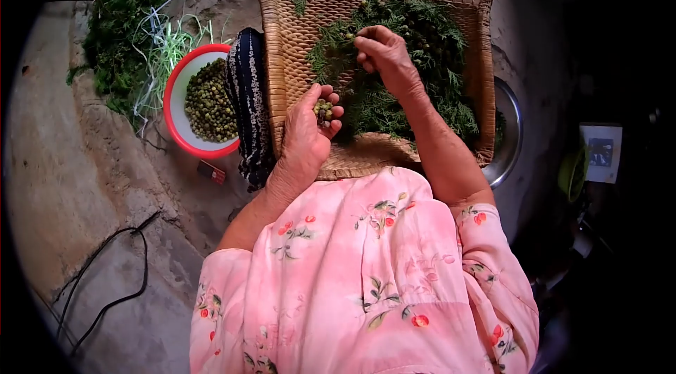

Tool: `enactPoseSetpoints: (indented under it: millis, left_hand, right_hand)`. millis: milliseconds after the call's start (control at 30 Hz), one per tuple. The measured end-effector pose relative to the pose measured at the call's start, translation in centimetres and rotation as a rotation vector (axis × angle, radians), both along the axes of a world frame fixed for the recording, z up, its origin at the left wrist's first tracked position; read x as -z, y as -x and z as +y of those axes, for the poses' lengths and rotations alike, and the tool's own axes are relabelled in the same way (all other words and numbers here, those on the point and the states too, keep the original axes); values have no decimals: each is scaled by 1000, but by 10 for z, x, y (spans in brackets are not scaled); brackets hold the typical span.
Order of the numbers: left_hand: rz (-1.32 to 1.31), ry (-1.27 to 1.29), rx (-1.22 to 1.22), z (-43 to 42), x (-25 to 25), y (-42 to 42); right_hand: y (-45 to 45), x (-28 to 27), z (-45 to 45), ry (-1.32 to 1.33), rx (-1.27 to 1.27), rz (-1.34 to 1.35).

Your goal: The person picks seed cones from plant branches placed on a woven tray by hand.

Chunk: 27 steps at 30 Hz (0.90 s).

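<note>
My left hand (308, 129) is cupped, palm up, around several small round green-brown cones (324, 112) at the near left part of a woven basket (285, 18). Over the basket my right hand (387, 57) is closed in a pinch at a green conifer sprig (327, 46). A small yellowish cone (350, 36) shows at its fingertips; whether the fingers grip the cone or its stem is hard to tell. Feathery green branches (436, 71) dotted with more cones fill the middle and right of the basket.
A red-rimmed white bowl (176, 133) of picked cones stands left of the basket, beside a dark patterned cloth roll (250, 106). Green branches (123, 29) and pale plastic strings (165, 50) lie farther left. A metal basin (512, 131) sits at right, a black cable (144, 261) at lower left.
</note>
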<state>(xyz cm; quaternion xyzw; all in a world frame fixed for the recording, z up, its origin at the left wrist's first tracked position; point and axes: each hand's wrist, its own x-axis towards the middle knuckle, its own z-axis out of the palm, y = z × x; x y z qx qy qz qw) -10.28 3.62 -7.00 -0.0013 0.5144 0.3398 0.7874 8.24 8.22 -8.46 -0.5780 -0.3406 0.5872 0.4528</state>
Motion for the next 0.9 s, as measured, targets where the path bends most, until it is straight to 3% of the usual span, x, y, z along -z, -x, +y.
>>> enactPoseSetpoints:
  millis: [67,167,233,333,567,667,733,767,800,867,900]
  left_hand:
    - [-22,-2,-7,0,0,0]
    - [-18,-11,-9,0,-1,-1]
    - [-7,-19,-6,0,0,0]
    - [-4,-24,-11,0,2,-1]
    - [14,-28,-16,0,3,-1]
    - [12,-21,-15,1,4,-2]
    - [25,-22,-13,1,3,0]
    - [12,-20,-14,1,3,0]
    - [-2,-19,-15,2,3,0]
    - [-10,-20,-14,3,3,0]
    - [-15,-18,-14,4,3,0]
  right_hand:
    - [-7,-1,-2,-29,156,470]
    - [-11,-7,-6,-23,161,488]
    - [-10,-10,-10,54,-170,-222]
    - [4,16,-21,-216,-502,-816]
    - [19,26,-38,-114,-614,-1002]
    - [5,22,-29,-204,-407,-776]
    - [1,-2,-22,63,-288,-406]
    - [-4,0,-20,75,-277,-211]
    - [-5,0,-21,71,-278,-213]
    - [-4,1,-23,72,-134,304]
    - [-4,4,-22,49,-146,420]
